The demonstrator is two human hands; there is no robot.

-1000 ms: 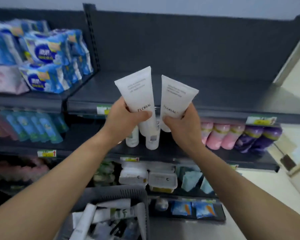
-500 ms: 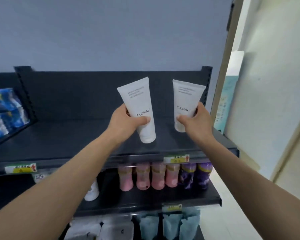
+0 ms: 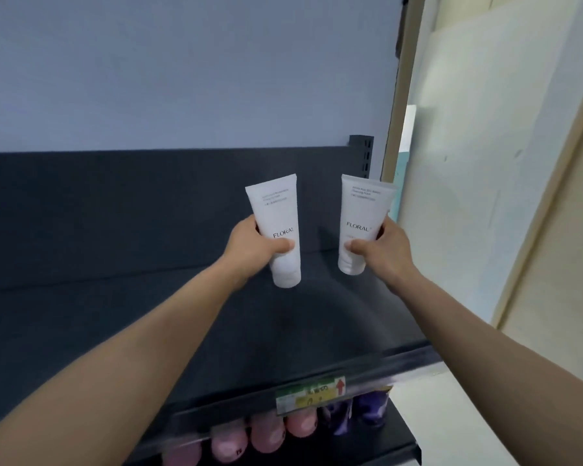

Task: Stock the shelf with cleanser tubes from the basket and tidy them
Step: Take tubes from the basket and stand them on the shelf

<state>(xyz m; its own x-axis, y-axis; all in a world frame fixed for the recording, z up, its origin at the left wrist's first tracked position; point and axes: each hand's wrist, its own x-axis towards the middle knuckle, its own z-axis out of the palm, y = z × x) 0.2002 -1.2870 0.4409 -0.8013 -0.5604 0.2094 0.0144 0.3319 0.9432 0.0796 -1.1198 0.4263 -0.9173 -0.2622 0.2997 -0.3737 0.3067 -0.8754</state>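
Two white cleanser tubes marked FLORAL are held upright, caps down, over the dark top shelf. My left hand grips the left tube around its lower half. My right hand grips the right tube the same way, close to the shelf's right end. Both tubes are near the shelf's back panel; the caps hang just above or at the shelf surface, and I cannot tell if they touch. The basket is out of view.
The top shelf carries a yellow-green price tag on its front rail. Below it stand pink bottles and purple bottles. A slotted upright ends the shelf at the right, with a beige wall beyond.
The view has swung up and right from the lower shelves and basket. Both hands have carried the tubes up and further back over the top shelf, spreading apart.
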